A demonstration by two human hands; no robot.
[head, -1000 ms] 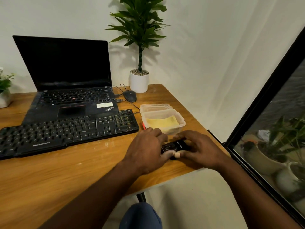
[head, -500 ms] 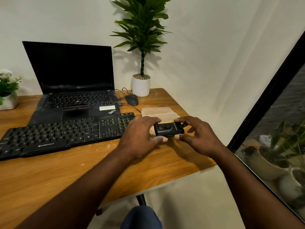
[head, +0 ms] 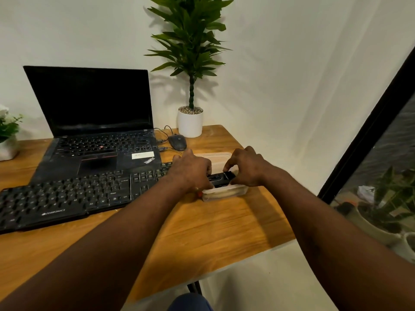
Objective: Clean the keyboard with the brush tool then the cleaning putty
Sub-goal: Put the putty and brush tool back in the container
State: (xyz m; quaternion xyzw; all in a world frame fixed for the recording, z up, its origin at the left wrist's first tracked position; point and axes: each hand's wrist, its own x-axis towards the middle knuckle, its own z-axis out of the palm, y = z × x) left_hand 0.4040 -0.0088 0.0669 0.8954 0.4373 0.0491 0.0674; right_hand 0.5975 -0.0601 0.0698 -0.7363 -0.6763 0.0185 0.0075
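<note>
Moved farther back, now over the clear plastic tub (head: 226,194): small black rectangular brush tool (head: 221,178), left hand (head: 190,171) and right hand (head: 249,169) each pinching an end.

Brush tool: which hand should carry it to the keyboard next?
Left, probably. Both hands grip the brush tool, but the left hand sits beside the keyboard; the right hand is farther, over the container.

"ZEBRONICS" on the black keyboard's (head: 67,198) front edge, "ThinkPad" on the laptop's (head: 98,131) palm rest
</note>
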